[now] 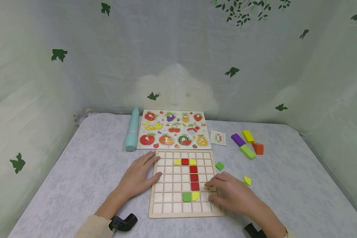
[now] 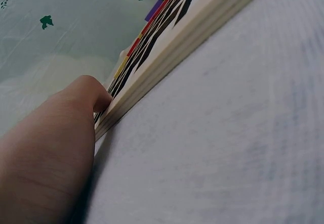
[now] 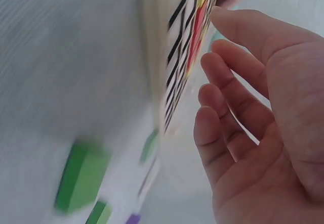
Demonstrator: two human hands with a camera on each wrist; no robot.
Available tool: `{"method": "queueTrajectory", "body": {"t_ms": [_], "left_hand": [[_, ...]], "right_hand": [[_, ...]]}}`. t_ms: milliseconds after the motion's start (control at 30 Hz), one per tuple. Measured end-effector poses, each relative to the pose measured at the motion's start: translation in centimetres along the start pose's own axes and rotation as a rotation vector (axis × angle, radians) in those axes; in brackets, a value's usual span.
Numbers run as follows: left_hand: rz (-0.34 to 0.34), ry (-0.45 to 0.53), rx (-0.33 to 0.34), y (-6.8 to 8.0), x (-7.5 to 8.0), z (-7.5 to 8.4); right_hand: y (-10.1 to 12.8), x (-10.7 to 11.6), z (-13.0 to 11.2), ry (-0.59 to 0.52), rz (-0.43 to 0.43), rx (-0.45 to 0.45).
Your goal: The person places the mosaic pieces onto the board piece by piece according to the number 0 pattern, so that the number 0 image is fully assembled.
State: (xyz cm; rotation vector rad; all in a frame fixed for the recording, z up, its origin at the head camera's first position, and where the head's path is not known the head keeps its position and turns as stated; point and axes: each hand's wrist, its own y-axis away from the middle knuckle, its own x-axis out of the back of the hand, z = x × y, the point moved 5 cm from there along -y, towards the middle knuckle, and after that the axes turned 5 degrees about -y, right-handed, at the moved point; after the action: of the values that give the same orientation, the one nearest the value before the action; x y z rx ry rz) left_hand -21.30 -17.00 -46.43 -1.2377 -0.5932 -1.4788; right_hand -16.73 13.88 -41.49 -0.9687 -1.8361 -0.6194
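Board wooden, square-gridded; left fingers straight on edge, right fingers loosely curved

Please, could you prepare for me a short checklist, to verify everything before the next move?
1. Board steadied: ok, the left grip touches its left edge.
2. Right grip free: ok, it looks empty.
3. Red squares seated: ok, each appears within one cell.
4. Loose yellow piece within reach: probably ok, it lies near the right grip.
5. Green piece beside it fully visible: not ok, only a sliver shows.
6. Pattern matches the small card: cannot tell, its print is too small.
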Motion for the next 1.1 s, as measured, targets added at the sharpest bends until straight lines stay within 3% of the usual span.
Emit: {"method": "queueTrajectory", "body": {"t_ms": [367, 567, 800, 1100], "left_hand": [[0.006, 0.002, -0.005, -0.1, 0.0, 0.0], [-0.004, 0.002, -0.003, 0.0, -0.1, 0.1], [0.002, 0.002, -0.005, 0.0, 0.1, 0.1], [0.014, 0.001, -0.004, 0.1, 0.0, -0.1]], "right_hand": [[2.6, 1.9, 5.8, 0.098, 0.145, -0.197], [3.8, 3.0, 8.2, 0.150, 0.211, -0.224], [4.8, 3.2, 9.8, 0.127, 0.199, -0.276], [4.7, 3.3, 10.2, 0.104, 0.147, -0.326]]}}
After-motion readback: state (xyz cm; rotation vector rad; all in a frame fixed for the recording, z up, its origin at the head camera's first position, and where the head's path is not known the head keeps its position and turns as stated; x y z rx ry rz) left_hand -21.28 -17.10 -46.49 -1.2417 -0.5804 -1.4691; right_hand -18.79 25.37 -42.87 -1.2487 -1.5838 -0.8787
